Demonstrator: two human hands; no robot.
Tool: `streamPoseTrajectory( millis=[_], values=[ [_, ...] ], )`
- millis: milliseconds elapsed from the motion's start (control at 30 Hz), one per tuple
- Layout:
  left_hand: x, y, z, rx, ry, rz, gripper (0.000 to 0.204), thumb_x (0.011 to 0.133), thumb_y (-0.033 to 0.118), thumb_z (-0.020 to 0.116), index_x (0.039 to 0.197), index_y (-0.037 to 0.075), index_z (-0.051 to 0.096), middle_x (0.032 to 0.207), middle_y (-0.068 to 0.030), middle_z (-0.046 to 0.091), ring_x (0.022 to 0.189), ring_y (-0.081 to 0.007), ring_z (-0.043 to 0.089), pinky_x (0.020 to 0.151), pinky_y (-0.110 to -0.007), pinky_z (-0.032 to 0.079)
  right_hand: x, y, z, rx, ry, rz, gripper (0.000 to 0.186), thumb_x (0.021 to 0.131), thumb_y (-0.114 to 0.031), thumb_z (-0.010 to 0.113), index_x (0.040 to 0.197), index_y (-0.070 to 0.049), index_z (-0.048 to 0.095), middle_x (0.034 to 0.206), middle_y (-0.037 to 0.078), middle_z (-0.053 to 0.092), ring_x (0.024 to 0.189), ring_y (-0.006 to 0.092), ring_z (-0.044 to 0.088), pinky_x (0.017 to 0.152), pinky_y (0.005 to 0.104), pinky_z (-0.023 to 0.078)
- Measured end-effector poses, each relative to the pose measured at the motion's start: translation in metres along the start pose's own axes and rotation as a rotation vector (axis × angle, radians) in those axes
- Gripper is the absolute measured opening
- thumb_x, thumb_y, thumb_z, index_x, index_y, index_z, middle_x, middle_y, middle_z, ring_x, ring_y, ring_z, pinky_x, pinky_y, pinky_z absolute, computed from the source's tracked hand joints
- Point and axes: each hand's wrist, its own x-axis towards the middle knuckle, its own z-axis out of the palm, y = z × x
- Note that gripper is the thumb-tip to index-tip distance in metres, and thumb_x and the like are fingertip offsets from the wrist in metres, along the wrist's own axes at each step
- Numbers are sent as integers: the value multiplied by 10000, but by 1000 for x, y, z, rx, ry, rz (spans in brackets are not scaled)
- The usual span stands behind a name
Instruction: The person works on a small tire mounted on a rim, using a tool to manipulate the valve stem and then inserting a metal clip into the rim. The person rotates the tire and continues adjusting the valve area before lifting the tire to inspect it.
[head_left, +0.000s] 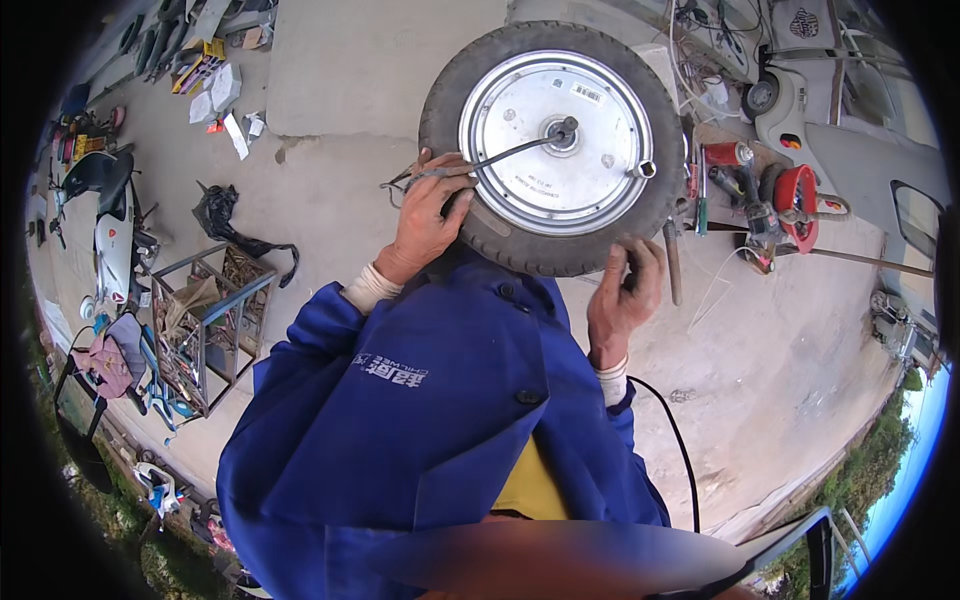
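Observation:
A hub-motor wheel (555, 190) with a silver hub and black tyre (480, 225) lies in front of me, its face up. From the axle (568, 128) at its middle a black cable (515, 153) runs left to my left hand (432, 210). That hand is closed around the cable over the tyre's left edge; the loose end sticks out beyond the fingers. My right hand (622, 300) is at the tyre's lower right edge, fingers bent and apart from the thumb, with nothing seen in it. Whether its fingertips touch the rubber I cannot tell. A small chrome socket-like end (646, 170) shows at the rim's right.
Right of the wheel are a metal rod (673, 262), a red can (728, 154), a power tool (765, 222) and a red bowl (797, 205). On the left stand a metal frame rack (210, 315) and a white scooter (112, 245). A black hose (680, 430) crosses the floor.

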Motion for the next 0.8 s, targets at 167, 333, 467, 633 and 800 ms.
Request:
streamPoseTrajectory(
  millis=[167,333,467,633,800],
  values=[
    [9,9,-16,-120,-40,-22,262,931,87,834,1183,66,763,1250,-98,787,1260,-335,711,1206,-536,459,-2,-26,62,76,-251,16,142,980,-32,782,1120,-35,760,1078,163,756,934,349,754,838,419,595],
    [3,16,-28,-254,-176,105,303,927,133,855,1200,68,738,1135,-104,757,1133,-326,740,947,-414,617,-3,-16,80,38,-300,-14,116,972,-109,812,1055,-38,772,972,139,760,867,329,741,782,407,579],
    [5,34,-27,-337,-215,58,299,949,155,838,1207,60,720,1155,-95,721,1060,-344,741,911,-420,615,-4,-14,73,159,-305,84,102,978,-114,822,994,-20,784,907,122,750,807,261,724,751,360,561],
    [8,42,-17,-329,-230,27,224,964,133,817,1152,43,736,1100,-118,728,969,-353,743,849,-427,613,-8,-8,69,208,-313,118,86,983,-77,811,971,2,779,875,113,744,771,194,705,717,324,542],
    [9,42,-14,-258,-244,77,193,963,122,798,1128,46,732,1088,-114,726,970,-356,744,844,-440,611,-6,-3,64,148,-334,38,95,979,-80,808,972,5,766,885,127,743,777,256,708,720,352,552]
  ],
)
